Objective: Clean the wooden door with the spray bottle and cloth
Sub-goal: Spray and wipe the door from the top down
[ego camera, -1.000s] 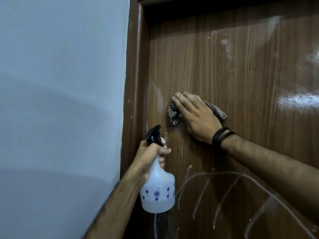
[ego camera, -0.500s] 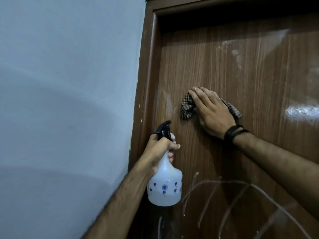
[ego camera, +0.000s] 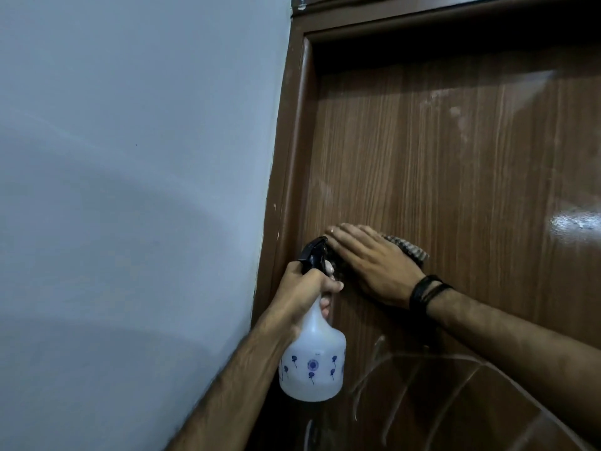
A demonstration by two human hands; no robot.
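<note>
The brown wooden door (ego camera: 455, 164) fills the right side, with pale smears near its top and white chalk-like lines low down. My right hand (ego camera: 374, 265) lies flat with straight fingers, pressing a checked cloth (ego camera: 411, 250) against the door near its left edge; most of the cloth is hidden under the palm. My left hand (ego camera: 304, 288) grips the neck of a white spray bottle (ego camera: 313, 366) with blue flower prints and a black trigger head, held upright just below and left of the right hand.
A brown door frame (ego camera: 292, 151) runs along the door's left edge. A pale blue wall (ego camera: 130, 190) takes up the left half of the view. A bright glare patch (ego camera: 575, 222) sits on the door at the right.
My right hand has slid the cloth down and left across the door, ending close above the bottle's trigger head. The view has shifted so the door top frame shows.
</note>
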